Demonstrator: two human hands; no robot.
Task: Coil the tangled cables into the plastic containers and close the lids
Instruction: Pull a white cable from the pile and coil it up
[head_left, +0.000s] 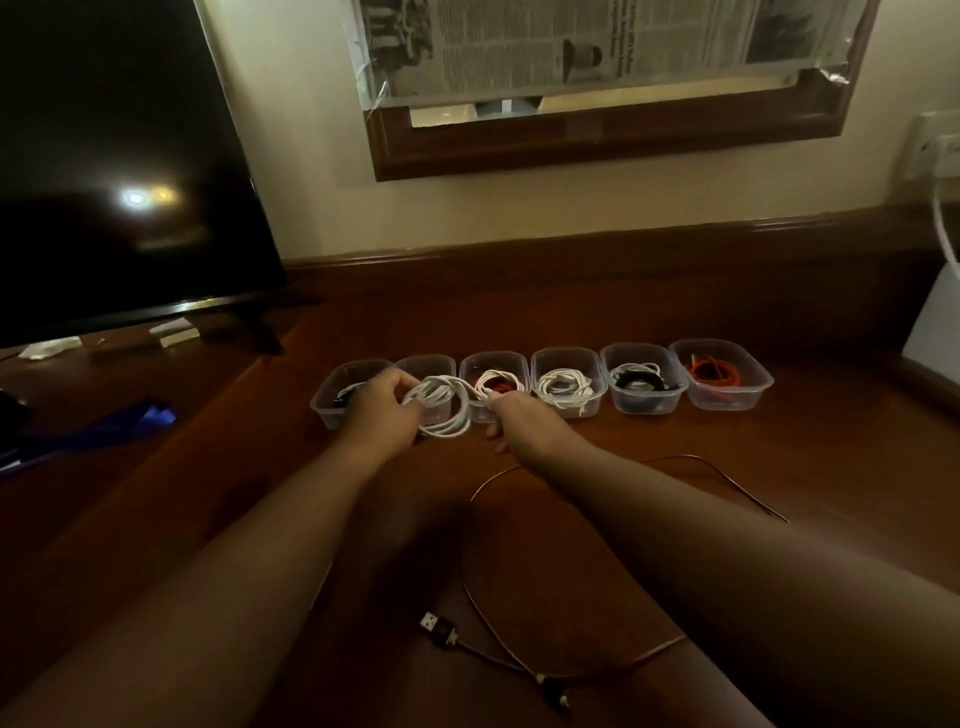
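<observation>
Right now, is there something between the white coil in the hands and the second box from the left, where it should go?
Nothing visible blocks it. The left hand and right hand hold the white coil at the second box. No lid is on that box, but the coil and hands hide most of its inside.

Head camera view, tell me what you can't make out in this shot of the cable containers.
- Second container from the left: its inside is hidden by the white cable coil and the left hand.
- Right hand: fingertips point away from the camera, so its grip can't be judged.
- Leftmost container: dark contents partly behind the left hand.
- Lids: none in view.
- Black cable: near end blurred.
</observation>
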